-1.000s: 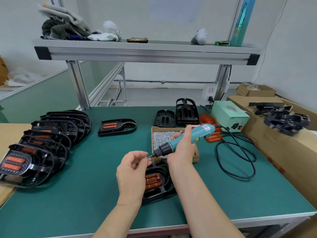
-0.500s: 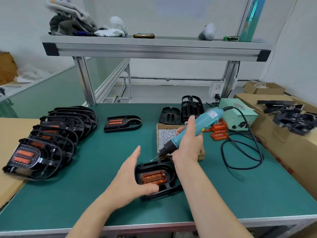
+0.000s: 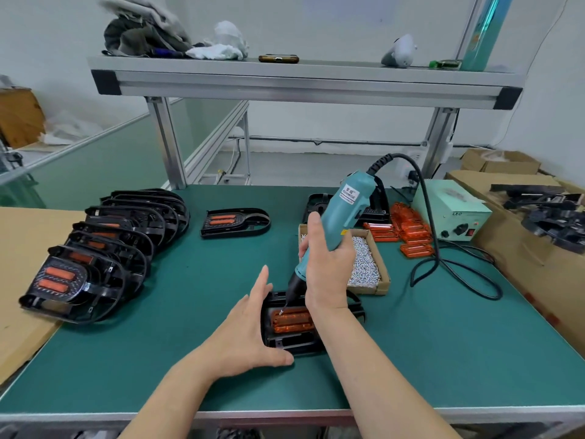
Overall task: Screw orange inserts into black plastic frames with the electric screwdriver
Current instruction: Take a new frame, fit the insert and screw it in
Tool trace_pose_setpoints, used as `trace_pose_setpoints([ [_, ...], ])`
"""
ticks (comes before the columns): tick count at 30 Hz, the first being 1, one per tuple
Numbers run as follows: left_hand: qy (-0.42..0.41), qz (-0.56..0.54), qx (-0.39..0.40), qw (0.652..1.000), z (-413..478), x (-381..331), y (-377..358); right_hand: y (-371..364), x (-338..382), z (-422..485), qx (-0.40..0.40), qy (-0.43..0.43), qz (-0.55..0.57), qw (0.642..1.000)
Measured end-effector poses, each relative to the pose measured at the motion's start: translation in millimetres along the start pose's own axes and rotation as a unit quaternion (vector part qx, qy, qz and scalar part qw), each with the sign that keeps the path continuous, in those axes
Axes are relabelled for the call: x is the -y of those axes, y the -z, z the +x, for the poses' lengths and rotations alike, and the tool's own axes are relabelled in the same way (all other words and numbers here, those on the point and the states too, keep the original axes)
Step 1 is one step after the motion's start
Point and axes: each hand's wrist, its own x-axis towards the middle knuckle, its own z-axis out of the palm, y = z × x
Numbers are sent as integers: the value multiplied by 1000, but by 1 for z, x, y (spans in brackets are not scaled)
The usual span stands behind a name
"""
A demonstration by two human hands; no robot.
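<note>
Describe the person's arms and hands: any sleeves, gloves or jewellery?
Both are bare. The left hand and right hand carry no gloves, rings or watch, and no sleeve shows anywhere up to the frame's lower edge.

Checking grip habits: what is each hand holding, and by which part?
Right hand grips the electric screwdriver around its teal body's lower half. Left hand grips nothing; open, it braces the left side of the black frame.

Open green surface (image 3: 196, 312) runs between the stacked frames (image 3: 104, 248) at left and the frame (image 3: 285, 346) under the screwdriver (image 3: 338, 223). On the right, the screw box (image 3: 379, 264) and looped power cable (image 3: 437, 247) block passage.
</note>
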Motion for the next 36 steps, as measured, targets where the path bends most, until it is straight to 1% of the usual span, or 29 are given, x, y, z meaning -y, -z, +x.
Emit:
trace_pose_setpoints([
  [4, 6, 4, -2, 1000, 0, 0, -2, -2, -5, -2, 11, 17, -18, 1000],
  [17, -3, 0, -10, 1000, 1, 1, -1, -8, -8, -7, 44, 26, -40, 998],
  [26, -17, -13, -8, 1000, 3, 4, -2, -18, -7, -8, 144, 23, -70, 987],
  [36, 1, -21, -16, 1000, 3, 4, -2, -13, -14, -6, 144, 25, -79, 986],
])
